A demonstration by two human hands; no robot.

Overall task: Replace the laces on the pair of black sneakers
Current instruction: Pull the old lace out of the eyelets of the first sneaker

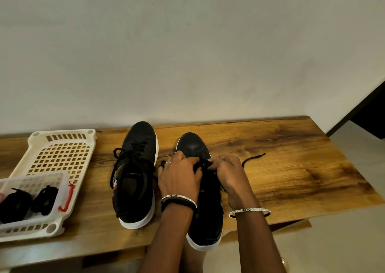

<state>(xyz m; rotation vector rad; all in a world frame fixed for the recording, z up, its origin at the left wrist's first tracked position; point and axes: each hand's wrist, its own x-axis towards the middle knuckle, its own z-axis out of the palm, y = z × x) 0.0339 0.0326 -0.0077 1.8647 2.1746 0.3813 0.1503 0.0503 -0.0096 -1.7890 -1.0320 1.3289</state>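
Sneaker under work [208,216]: black upper, white sole, directly beneath both hands, toe pointing away from them, heel over the table's near edge. We note the left hand [179,179] with fingers curled, pinching the black lace [255,156] at the upper eyelets. Right hand [231,174] meets it fingertip to fingertip and also pinches the lace. One free lace end trails on the table [291,168] just right of the right hand. Which eyelet is being worked we cannot tell, as the fingers cover it.

Second sneaker [133,206]: just left of the left hand, parallel, loosely laced.

Further left of the left hand: white slotted basket [62,154], and inside it a clear tub [31,178] with two black lace bundles [15,206].

Bangles on both wrists.
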